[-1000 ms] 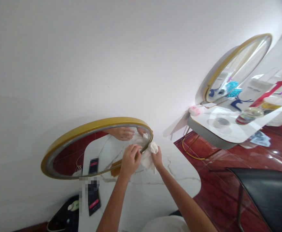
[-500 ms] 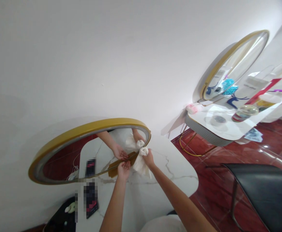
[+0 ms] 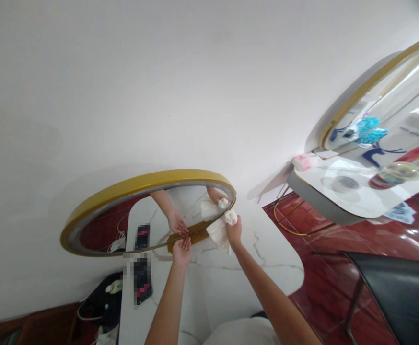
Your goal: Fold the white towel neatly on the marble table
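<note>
A round mirror with a gold frame (image 3: 148,180) leans at the wall above a white marble-patterned tabletop (image 3: 277,261). Its lower rim meets a flat gold base (image 3: 198,235). My right hand (image 3: 234,232) is closed on a bunched white cloth (image 3: 218,231), held against the mirror's lower right rim; part of the cloth hangs onto the tabletop. Palm up, my left hand (image 3: 182,250) has its fingers stretched out, their tips at the lower rim by the base. Both hands and the cloth reappear as reflections in the glass.
A dark, pixelated box-like item (image 3: 142,280) lies on the tabletop's left part. To the right stand a black chair (image 3: 396,287) and a second table (image 3: 342,201) bearing a pink-and-white packet (image 3: 303,162), a clear cup (image 3: 398,173) and another gold-framed mirror (image 3: 378,79).
The view has shifted, so the mirror and tables sit farther right. Against the mirror, my left hand has slid left along the base. The cloth stays in my right hand at the rim.
</note>
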A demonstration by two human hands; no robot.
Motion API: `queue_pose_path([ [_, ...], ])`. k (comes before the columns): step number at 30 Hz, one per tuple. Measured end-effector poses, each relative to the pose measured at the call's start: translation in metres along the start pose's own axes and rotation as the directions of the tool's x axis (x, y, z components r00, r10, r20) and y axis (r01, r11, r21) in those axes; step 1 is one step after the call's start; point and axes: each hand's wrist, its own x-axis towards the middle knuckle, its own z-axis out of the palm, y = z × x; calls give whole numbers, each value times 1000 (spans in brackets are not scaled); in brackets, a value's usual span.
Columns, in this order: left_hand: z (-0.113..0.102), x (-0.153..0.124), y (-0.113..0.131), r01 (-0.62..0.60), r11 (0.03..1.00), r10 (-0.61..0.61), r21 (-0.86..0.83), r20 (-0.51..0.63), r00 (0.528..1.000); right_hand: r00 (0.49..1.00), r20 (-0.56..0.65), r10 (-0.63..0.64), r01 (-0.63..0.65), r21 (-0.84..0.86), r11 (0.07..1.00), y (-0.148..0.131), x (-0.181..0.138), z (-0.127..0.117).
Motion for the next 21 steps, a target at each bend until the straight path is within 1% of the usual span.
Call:
queue_pose_path([
  [7,-6,2,0,-35,999,35,22,26,999,993,42,114,-115,2,993,15,-33,36],
  [10,-8,3,-1,-64,996,61,61,43,997,981,78,175,-177,9,984,21,-35,43],
  [13,-11,5,-2,-110,985,103,134,57,993,964,133,230,-236,28,971,25,-28,38],
  [16,-15,10,-4,-174,951,162,254,70,984,930,223,292,-312,60,948,27,-24,25],
  [19,-21,17,-8,-255,873,246,416,75,966,883,299,363,-402,82,912,29,-33,8],
  [21,-28,19,-12,-323,785,326,529,91,941,857,328,398,-444,77,893,32,-44,-5],
])
